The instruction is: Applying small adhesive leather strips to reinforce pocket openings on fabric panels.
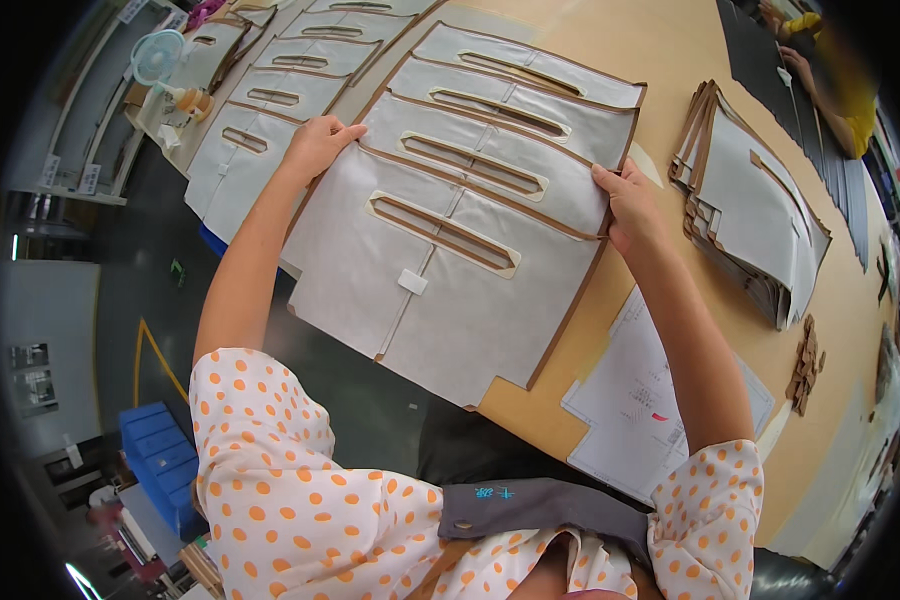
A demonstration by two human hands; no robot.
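Observation:
A light grey fabric panel point(430, 320) with brown edging lies slanted before me, its near end reaching past the table edge. Stacked pocket strips run across it, with several long brown-lined slots and a small white tab point(412, 281). My left hand point(320, 146) pinches its left edge between thumb and fingers. On the opposite edge, my right hand point(630, 205) grips the panel with the thumb on top. Similar grey panels point(232, 180) lie beyond my left hand, partly under the held one.
A stack of folded grey pieces point(755, 200) sits on the tan table point(610, 50) at right, near small brown scraps point(806, 365). A white paper pattern point(630, 400) lies under my right forearm. Another person's arm point(820, 95) is at far right. A blue bin point(160, 465) stands lower left.

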